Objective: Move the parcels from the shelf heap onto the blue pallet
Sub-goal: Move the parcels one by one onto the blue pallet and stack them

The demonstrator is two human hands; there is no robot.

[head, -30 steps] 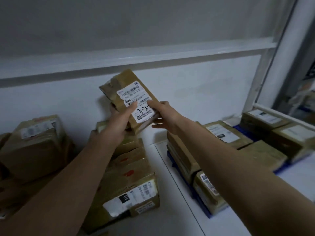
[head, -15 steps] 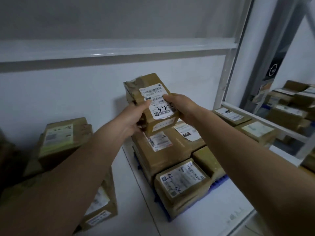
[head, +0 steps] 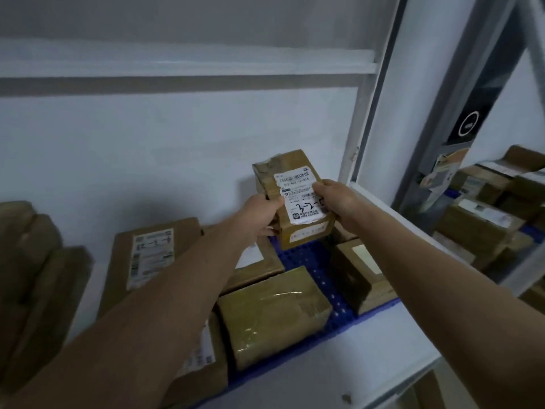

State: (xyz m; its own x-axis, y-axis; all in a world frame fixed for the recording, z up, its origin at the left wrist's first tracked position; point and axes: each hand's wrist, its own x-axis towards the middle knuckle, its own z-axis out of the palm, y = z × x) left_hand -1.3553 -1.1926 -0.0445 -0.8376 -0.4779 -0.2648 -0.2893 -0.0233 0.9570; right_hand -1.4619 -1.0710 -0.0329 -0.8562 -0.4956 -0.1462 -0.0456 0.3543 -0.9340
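Observation:
A brown taped parcel (head: 295,199) with a white label marked "3-2" is held tilted above the back of the blue pallet (head: 321,276). My left hand (head: 261,215) grips its left side, thumb on the label. My right hand (head: 336,199) grips its right side, fingers curled over the label edge. Several brown parcels lie on the pallet: one in shiny tape (head: 274,314) at the front, one (head: 359,276) to the right, one (head: 253,267) partly hidden under my left arm.
Heap parcels (head: 32,276) sit blurred at the far left, and a labelled flat parcel (head: 153,255) leans by the white back wall. A shelf upright (head: 362,137) bounds the bay on the right; beyond it stands another shelf with parcels (head: 483,219).
Both hands carried the parcel rightward from above the heap and lowered it over the back of the pallet. The view swung right with it.

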